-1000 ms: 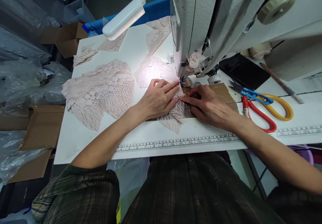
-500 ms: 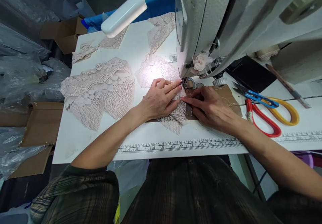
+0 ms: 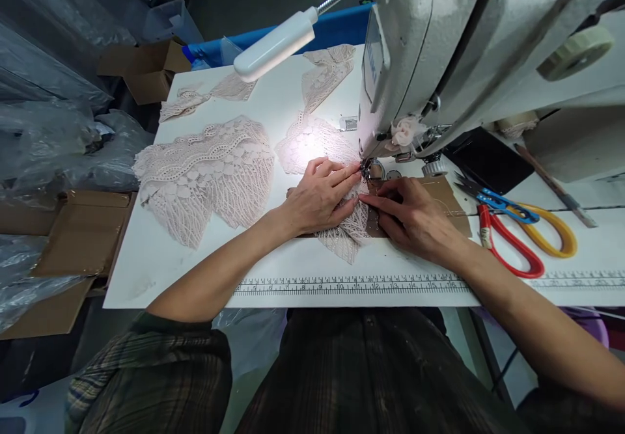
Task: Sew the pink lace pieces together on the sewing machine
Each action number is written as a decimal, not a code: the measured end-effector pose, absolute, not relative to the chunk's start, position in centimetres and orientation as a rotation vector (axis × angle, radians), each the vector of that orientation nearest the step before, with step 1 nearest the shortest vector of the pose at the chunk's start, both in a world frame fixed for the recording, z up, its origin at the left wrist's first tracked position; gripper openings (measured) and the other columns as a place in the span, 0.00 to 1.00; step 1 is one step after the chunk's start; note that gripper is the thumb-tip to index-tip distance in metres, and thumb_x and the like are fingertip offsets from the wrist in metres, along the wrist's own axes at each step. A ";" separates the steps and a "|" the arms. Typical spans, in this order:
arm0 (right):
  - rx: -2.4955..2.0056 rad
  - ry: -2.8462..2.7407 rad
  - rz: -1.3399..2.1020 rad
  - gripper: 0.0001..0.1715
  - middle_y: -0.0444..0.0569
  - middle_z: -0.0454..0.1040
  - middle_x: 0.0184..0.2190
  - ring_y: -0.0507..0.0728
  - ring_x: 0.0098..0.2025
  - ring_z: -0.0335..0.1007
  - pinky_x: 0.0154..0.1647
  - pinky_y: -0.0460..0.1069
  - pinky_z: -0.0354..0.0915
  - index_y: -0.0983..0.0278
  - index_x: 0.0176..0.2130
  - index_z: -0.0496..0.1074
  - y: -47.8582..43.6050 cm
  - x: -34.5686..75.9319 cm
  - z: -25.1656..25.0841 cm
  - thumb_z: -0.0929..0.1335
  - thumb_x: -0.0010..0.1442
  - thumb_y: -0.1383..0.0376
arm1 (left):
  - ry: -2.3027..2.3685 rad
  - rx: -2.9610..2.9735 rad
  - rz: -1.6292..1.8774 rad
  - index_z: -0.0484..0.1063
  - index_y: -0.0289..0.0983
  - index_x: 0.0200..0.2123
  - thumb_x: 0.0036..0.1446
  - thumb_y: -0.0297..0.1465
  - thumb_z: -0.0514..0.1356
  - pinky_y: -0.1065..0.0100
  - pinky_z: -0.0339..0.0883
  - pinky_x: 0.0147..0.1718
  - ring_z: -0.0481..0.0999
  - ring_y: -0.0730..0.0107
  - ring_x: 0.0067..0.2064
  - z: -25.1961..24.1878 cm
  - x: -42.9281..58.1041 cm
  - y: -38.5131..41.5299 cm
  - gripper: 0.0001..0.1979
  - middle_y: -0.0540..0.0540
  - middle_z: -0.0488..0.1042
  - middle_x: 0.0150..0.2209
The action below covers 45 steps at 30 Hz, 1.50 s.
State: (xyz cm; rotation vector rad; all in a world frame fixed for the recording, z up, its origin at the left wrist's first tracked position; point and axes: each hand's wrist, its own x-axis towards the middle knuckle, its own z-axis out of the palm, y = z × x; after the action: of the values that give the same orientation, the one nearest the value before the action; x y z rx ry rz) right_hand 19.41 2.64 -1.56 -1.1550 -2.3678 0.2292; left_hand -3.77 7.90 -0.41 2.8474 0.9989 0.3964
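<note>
My left hand [image 3: 322,196] lies with its fingers spread over a pale pink lace piece [image 3: 339,242], fingertips beside the presser foot [image 3: 367,166] of a white sewing machine [image 3: 400,50]. From the right, my right hand [image 3: 415,216] touches the lace's edge with its extended index fingertip; its other fingers are curled, and whether they pinch anything is hidden. Brown card [image 3: 446,203] shows under both hands and the lace. Another lace piece [image 3: 209,174] lies flat on the white table [image 3: 146,284] to the left.
Scissors with red handles [image 3: 517,245], a yellow-handled pair [image 3: 561,229], blue snips [image 3: 508,206] and a black flat object [image 3: 488,157] lie right. A white lamp [image 3: 276,43] hangs over the table. Smaller lace [image 3: 327,76] sits behind. A ruler strip [image 3: 342,285] runs along the front edge.
The camera view has shifted, so the machine and table appear farther right and slightly lower. Both hands keep nearly the same pose on the lace beside the presser foot.
</note>
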 end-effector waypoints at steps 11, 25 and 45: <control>-1.110 -2.353 0.147 0.21 0.58 0.69 0.45 0.62 0.48 0.68 0.46 0.58 0.71 0.63 0.54 0.77 2.7 19.5 -1.9 0.65 0.64 0.69 | 1.043 2.988 0.540 0.70 0.31 0.56 0.69 0.37 0.51 0.43 0.60 0.58 0.70 0.50 0.55 -1.2 -3.3 7.2 0.21 0.34 0.69 0.63; -1.111 -2.387 0.120 0.20 0.59 0.68 0.46 0.62 0.47 0.66 0.47 0.58 0.71 0.66 0.54 0.76 2.8 19.5 -1.9 0.64 0.65 0.68 | 0.796 2.983 0.670 0.77 0.37 0.50 0.63 0.38 0.57 0.50 0.64 0.54 0.75 0.59 0.42 -0.7 -3.9 7.6 0.17 0.44 0.79 0.53; -1.139 -2.359 0.082 0.23 0.57 0.69 0.42 0.60 0.41 0.65 0.44 0.56 0.69 0.65 0.57 0.73 3.6 19.2 -2.4 0.63 0.65 0.66 | 1.044 3.004 0.426 0.70 0.34 0.58 0.69 0.40 0.50 0.49 0.64 0.52 0.73 0.52 0.52 -0.8 -3.1 7.3 0.22 0.36 0.70 0.63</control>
State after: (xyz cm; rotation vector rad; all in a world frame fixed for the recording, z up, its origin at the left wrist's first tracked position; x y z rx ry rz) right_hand 19.21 3.60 -2.40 -1.1389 -2.3590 0.0817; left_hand -3.11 7.27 -0.78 3.0043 1.0437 0.4262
